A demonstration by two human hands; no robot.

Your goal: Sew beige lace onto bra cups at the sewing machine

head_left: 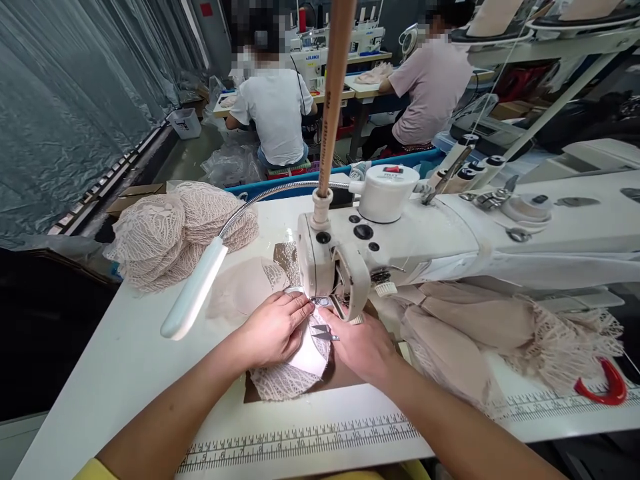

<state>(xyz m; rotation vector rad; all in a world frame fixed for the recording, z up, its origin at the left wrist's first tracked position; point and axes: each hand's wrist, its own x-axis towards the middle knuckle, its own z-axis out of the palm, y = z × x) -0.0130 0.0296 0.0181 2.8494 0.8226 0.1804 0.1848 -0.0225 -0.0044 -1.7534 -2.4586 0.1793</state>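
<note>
A beige lace cup piece (293,381) lies under the head of a white sewing machine (325,257). My left hand (275,327) rests flat on it, fingers stretched towards the presser foot (323,301). On the other side, my right hand (367,343) is closed around thread snips (325,332), whose dark blades stick out to the left over the lace. Its fingertips touch the fabric beside the foot; part of this hand is behind the machine head. A sheer beige piece (235,287) spreads out beyond my left hand.
Stacked lace pieces (150,233) stand at the back left of the table. A lamp (195,287) on a bent neck hangs over the left side. Sewn beige pieces (465,327) and a red curved handle (607,383) lie at right. Two people (277,110) sit at machines beyond.
</note>
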